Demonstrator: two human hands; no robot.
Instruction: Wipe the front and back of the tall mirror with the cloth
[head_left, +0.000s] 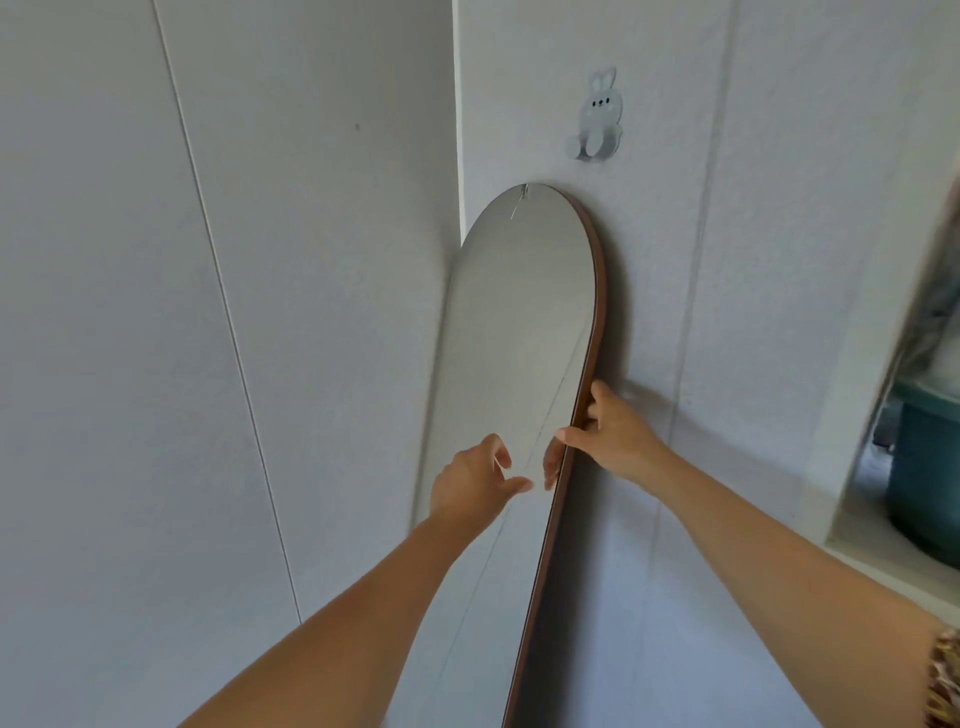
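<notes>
Right hand (615, 436) fingers curl shut around the brown right edge of the arched mirror (524, 312), which leans on the far wall under a rabbit hook (596, 119). Left hand (472, 480) hovers half-open, empty (no cloth visible). Wiping looks unstarted.

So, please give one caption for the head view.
Right hand grips the leaning mirror's brown edge; left hand reaches, open.
</notes>
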